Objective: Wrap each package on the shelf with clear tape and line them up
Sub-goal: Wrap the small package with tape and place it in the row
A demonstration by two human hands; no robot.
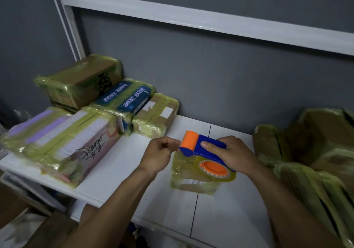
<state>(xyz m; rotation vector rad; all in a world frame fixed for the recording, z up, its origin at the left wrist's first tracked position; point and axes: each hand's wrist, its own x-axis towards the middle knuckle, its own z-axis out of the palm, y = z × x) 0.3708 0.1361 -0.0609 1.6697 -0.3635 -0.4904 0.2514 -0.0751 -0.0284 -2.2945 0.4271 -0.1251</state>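
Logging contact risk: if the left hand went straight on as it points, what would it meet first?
Probably the tape dispenser, gripped by the right hand, right beside the left hand; depth unclear.

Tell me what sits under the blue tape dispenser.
A small tape-wrapped package on the white shelf lies under the dispenser, which the right hand grips. Its top is mostly covered; whether they touch cannot be told.
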